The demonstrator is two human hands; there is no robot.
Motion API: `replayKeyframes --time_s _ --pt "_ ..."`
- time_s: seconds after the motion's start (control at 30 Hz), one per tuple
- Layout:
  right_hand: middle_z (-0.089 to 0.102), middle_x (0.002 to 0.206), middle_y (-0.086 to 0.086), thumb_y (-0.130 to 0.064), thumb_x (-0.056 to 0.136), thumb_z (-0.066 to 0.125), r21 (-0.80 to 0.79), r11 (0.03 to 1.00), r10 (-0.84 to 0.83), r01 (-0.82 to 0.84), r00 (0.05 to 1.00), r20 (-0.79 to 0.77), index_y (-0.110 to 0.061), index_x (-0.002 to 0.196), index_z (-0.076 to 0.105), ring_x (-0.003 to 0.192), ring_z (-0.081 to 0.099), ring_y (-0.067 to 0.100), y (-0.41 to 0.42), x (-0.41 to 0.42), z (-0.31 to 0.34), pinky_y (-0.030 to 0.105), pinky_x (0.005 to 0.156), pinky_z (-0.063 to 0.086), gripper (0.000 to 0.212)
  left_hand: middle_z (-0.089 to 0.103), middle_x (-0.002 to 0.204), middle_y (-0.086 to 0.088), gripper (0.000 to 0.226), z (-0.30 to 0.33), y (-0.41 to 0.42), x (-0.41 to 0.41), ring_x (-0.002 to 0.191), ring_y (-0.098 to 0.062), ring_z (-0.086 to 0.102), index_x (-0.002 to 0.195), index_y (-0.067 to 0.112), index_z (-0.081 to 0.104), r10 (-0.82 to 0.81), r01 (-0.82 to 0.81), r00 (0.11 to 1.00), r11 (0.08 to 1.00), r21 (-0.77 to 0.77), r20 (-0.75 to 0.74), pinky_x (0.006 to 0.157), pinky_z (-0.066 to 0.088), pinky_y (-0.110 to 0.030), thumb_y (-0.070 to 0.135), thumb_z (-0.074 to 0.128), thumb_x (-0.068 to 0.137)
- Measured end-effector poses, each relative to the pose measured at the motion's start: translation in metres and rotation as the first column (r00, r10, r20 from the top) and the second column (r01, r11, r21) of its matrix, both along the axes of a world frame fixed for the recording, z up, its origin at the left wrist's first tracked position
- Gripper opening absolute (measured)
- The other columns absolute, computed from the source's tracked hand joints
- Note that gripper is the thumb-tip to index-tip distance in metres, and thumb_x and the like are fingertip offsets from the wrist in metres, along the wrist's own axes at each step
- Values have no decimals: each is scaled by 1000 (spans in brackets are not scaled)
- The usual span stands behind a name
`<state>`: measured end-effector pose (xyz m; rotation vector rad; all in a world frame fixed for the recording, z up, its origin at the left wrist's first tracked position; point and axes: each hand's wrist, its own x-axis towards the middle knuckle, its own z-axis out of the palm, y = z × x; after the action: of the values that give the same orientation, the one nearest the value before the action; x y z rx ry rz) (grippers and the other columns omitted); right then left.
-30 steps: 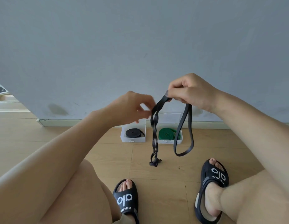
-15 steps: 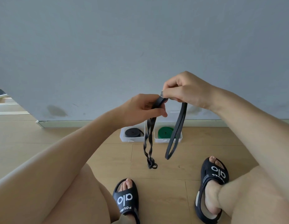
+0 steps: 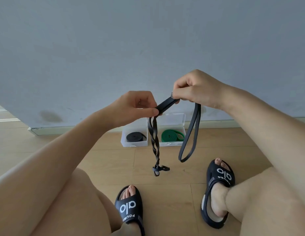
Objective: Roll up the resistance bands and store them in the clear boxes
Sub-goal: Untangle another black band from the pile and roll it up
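Step in hand: preparing the dark resistance band (image 3: pixel 166 104) for rolling. The left hand (image 3: pixel 134 108) pinches the band between thumb and fingers; the right hand (image 3: pixel 197 90) has its grip curled closed around the band higher up. A short flat span runs taut between them. Below the left hand a twisted tail hangs toward 6 o'clock, ending in a small tangle above the floor (image 3: pixel 165 193); below the right hand an open loop hangs.

Next move, as judged: untwist the tail so the band lies flat before coiling.

Surroundings: two clear boxes stand at 12 o'clock against the wall. The left box (image 3: pixel 133 143) holds a rolled black band (image 3: pixel 135 137); the right box (image 3: pixel 172 143) holds a rolled green band (image 3: pixel 172 136). The hanging tail crosses the view of them. Neither box looks free for a third roll.
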<state>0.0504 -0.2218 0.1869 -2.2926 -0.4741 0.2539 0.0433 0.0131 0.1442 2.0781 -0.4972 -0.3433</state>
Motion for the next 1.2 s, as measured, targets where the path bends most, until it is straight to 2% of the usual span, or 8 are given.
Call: replayKeyframes --time_s 0.07,0.2,0.43,0.53,0.6,0.7,0.9,1.2 --pt "32 54 -1 -18 89 66 -32 999 -2 2 1000 6 -13 65 70 54 29 12 -2 -2 -2 31 54 23 25 80 100 -3 12 -1 -3 0 100 -13 74 92 -1 64 -15 15 1000 1000 28 3 91 52 -20 7 73 93" --pt "33 50 -6 -17 90 66 -46 999 -17 17 1000 -11 -13 66 71 51 29 11 -9 -4 -3 30 54 24 24 79 103 -4 5 -3 -7 3 99 -14 74 91 2 68 -40 40 999 998 57 7 93 54 -23 4 72 93" --pt "62 60 -2 -21 93 63 -100 995 -15 4 994 -109 -16 67 69 52 49 12 -24 -2 -10 31 61 42 27 79 99 7 11 -2 -10 5 100 -3 72 93 12 75 -30 18 995 992 125 92 93 57 -24 2 72 92" --pt "77 79 -2 -16 96 58 -134 990 15 -40 983 -185 -18 90 75 56 57 12 -25 -3 -13 32 63 50 18 78 94 5 13 -2 -11 6 92 -2 71 94 13 77 -46 30 993 989 148 109 83 56 -20 2 71 92" --pt "80 90 -2 -12 97 52 -127 990 23 -53 973 -229 -21 108 74 59 61 12 -23 -3 -15 31 64 54 25 78 89 3 16 -3 -13 6 81 0 70 94 12 77 -61 44 993 986 161 105 76 50 -12 -2 70 91" --pt "80 93 0 -9 97 44 -91 993 42 -68 964 -263 -16 112 74 67 65 16 -15 -3 -16 33 66 54 34 77 85 1 18 -3 -18 7 78 -3 70 93 13 77 -67 47 992 983 178 108 74 48 -8 -4 70 89" --pt "76 71 -8 -43 101 52 -291 945 76 -146 968 -241 -14 94 74 57 53 14 0 -6 -24 28 62 44 37 77 85 3 16 -10 -27 7 77 -4 71 91 13 75 -70 46 991 979 197 114 72 46 -7 -2 72 88" --pt "67 65 1 -28 97 62 -164 982 68 -96 983 -170 -15 67 68 51 46 12 -10 -8 -18 28 57 38 33 75 100 -11 6 -10 -27 5 94 -25 71 94 12 68 -100 103 994 990 95 -39 96 58 -44 8 65 98"
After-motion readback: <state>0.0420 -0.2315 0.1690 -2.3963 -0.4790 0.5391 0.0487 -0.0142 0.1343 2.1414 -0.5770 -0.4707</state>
